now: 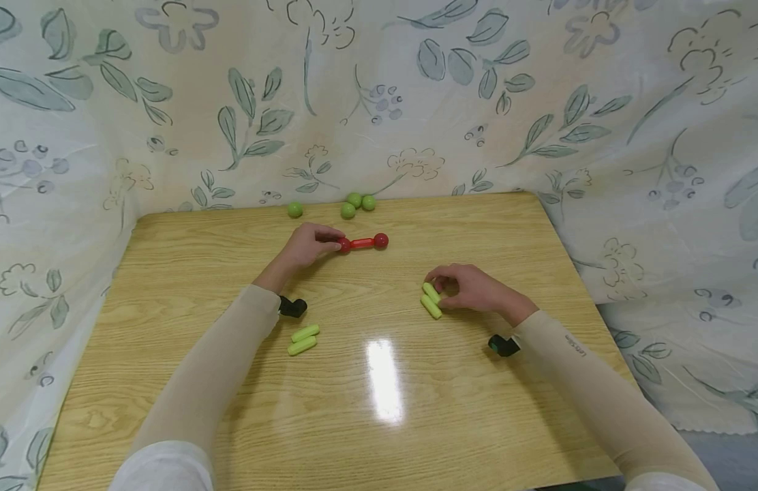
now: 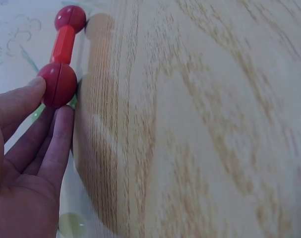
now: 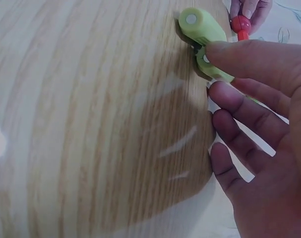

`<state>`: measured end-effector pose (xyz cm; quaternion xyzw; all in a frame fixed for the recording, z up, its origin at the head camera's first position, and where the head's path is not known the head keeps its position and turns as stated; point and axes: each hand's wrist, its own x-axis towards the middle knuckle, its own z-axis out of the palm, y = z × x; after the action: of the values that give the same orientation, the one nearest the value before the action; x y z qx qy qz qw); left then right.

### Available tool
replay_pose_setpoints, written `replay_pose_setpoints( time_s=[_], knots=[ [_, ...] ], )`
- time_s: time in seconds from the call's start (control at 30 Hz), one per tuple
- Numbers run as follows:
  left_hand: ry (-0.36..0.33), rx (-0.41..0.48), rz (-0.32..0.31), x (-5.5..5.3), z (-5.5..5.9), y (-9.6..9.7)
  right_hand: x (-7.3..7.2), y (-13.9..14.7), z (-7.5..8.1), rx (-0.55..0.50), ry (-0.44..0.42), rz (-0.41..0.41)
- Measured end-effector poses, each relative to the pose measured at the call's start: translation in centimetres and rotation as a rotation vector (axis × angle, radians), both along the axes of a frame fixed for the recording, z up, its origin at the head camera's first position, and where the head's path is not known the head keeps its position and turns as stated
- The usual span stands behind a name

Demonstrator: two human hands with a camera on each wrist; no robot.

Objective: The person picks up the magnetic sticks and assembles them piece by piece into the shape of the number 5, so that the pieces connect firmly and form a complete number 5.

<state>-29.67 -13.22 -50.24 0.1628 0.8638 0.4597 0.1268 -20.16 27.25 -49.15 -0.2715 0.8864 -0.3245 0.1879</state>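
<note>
A red dumbbell-shaped piece, two red balls joined by a red rod (image 1: 362, 243), lies on the wooden table. My left hand (image 1: 307, 245) pinches its nearer ball (image 2: 59, 84) between thumb and fingers, while the other ball (image 1: 381, 240) points away to the right. To the right, my right hand (image 1: 477, 290) has its thumb and index finger around one light green rod (image 3: 207, 58). A second green rod (image 3: 202, 27), with a pale round disc on its end, lies alongside that one. The remaining right fingers curve loosely above the tabletop.
Two more light green rods (image 1: 303, 339) lie side by side near the left forearm. Along the far edge sit several green balls, one (image 1: 295, 209) apart from a cluster (image 1: 354, 203). Patterned cloth (image 1: 379, 102) hangs behind the wooden table (image 1: 367, 307).
</note>
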Motion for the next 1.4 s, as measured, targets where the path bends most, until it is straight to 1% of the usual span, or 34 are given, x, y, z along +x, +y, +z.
replay_pose_setpoints(
  time_s=[0.13,0.4,0.73,0.93,1.13,1.27,1.4],
  knots=[
    [0.003,0.009,-0.003,0.0,0.0,0.1,0.2,-0.1,0.0,-0.013,0.01,-0.038],
    [-0.005,-0.004,0.006,0.2,0.2,0.2,0.2,-0.1,-0.4,-0.065,0.065,-0.111],
    [0.0,-0.013,0.006,0.0,-0.1,0.1,-0.1,0.0,-1.0,-0.053,0.07,-0.164],
    [0.007,-0.014,0.005,0.1,0.0,0.1,-0.5,-0.3,-1.0,-0.068,0.05,-0.178],
    [-0.02,0.006,0.012,0.0,-0.1,0.0,-1.4,-1.3,-0.4,-0.097,0.051,-0.185],
    [-0.021,0.01,0.012,0.0,0.0,0.0,-1.8,-2.2,0.2,-0.108,0.045,-0.165],
    [-0.016,0.014,0.005,0.0,0.1,0.0,-2.3,-3.4,0.5,-0.112,0.041,-0.138]
  ],
)
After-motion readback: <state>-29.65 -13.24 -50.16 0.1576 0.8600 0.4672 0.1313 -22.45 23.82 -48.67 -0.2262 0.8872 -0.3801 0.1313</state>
